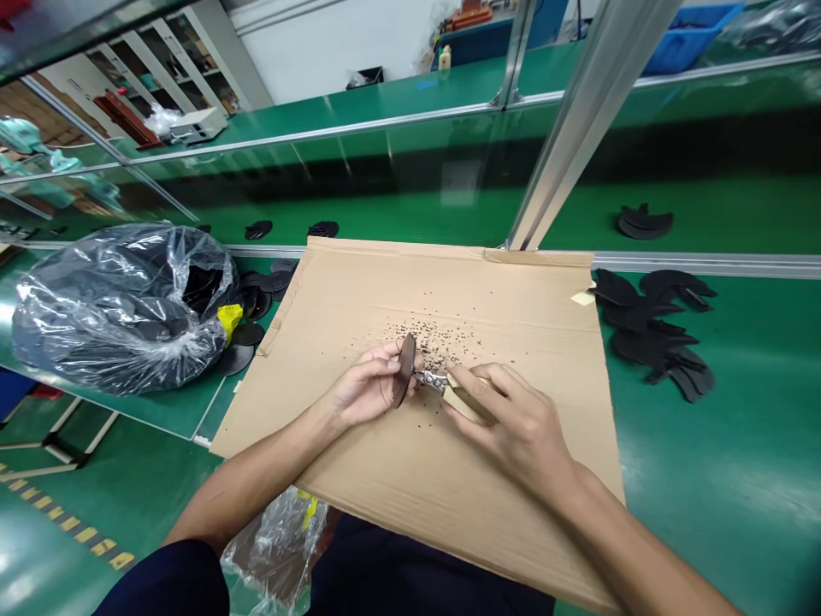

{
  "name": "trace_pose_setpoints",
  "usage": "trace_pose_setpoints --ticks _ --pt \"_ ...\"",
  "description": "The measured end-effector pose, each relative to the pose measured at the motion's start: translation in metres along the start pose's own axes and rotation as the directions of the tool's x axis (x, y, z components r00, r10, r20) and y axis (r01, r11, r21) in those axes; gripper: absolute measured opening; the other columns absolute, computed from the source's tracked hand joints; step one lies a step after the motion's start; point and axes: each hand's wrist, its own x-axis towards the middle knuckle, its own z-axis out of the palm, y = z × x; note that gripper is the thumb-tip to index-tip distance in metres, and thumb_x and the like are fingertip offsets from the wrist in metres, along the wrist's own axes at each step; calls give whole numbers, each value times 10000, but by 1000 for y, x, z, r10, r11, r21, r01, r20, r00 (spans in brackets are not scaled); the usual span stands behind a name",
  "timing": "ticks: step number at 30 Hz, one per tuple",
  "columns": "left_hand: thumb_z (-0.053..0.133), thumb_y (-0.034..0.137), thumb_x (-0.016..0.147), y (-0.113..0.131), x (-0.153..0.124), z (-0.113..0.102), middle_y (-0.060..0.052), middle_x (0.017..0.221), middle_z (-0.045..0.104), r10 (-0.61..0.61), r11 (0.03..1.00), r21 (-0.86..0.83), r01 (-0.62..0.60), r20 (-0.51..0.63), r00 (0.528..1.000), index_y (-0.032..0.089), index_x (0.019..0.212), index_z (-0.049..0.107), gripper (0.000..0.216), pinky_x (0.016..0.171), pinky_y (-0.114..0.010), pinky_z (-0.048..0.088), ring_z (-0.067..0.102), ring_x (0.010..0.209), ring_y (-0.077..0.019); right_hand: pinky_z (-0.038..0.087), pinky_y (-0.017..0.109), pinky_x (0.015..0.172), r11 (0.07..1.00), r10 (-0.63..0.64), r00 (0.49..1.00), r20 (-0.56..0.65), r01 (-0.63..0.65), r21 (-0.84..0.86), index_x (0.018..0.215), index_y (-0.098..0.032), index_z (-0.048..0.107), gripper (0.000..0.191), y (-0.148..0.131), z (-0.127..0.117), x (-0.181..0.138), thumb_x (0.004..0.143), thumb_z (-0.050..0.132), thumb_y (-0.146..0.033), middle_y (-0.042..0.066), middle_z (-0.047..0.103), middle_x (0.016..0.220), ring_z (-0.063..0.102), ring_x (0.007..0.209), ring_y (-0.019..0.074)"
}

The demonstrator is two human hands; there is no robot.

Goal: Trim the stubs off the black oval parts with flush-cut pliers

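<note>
My left hand (364,389) pinches a thin black disc-shaped piece (404,370), held on edge above a brown cardboard sheet (410,479). My right hand (513,423) grips a small metal cutting tool with pale handles (449,389); its metal tip touches the edge of the black piece. Many tiny black trimmings (442,335) lie scattered on the cardboard just beyond my hands.
A clear plastic bag (121,304) full of black pieces lies at left, with loose black pieces (260,295) beside it. A pile of black pieces (660,329) sits at right on the green bench (737,479). An aluminium post (577,137) rises behind the cardboard. Another plastic bag (282,539) lies on my lap.
</note>
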Motion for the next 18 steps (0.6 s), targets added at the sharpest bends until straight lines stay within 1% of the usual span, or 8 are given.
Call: trace_pose_setpoints --ticks 5,9,11,13,15,18 --pt "730 103 716 -1 0 -2 -30 863 694 -9 1000 10 10 -20 1000 148 994 604 308 595 -209 583 664 606 -104 537 317 690 999 -20 1000 2 20 -25 1326 -234 632 341 2 2 -2 986 653 -254 58 743 981 683 868 204" --pt "711 106 725 -2 -1 -2 -29 871 690 -2 1000 14 2 -24 1000 154 1001 591 305 603 -215 580 662 615 -108 548 303 706 999 -36 999 -21 36 -28 1311 -227 639 315 1 3 -3 996 642 -238 46 754 963 691 851 182" --pt "702 112 725 -3 -1 -1 -25 880 682 14 1000 10 -14 -25 1000 152 990 589 291 617 -225 582 654 619 -107 546 289 699 999 -35 999 -37 34 -8 1303 -218 644 304 1 4 -3 1000 632 -232 43 749 954 694 846 173" --pt "701 126 720 -3 0 0 -14 868 668 58 998 2 -58 -22 998 156 956 591 262 616 -226 575 638 611 -101 541 280 689 1000 -25 998 -51 25 1 1304 -218 644 301 1 4 -3 1004 621 -232 43 744 953 695 845 168" --pt "715 149 707 -2 -1 0 6 820 647 111 994 3 -111 -4 994 163 931 605 250 582 -215 549 612 580 -93 532 279 690 999 -20 997 -78 17 -39 1298 -225 646 294 3 4 -1 1006 615 -246 43 738 951 690 841 169" --pt "747 197 693 -3 -2 -1 16 757 625 143 986 75 -147 52 988 158 961 660 284 502 -205 483 563 517 -85 505 287 689 983 4 992 -128 -27 -180 1280 -222 653 289 6 4 0 999 625 -280 49 730 945 670 835 183"
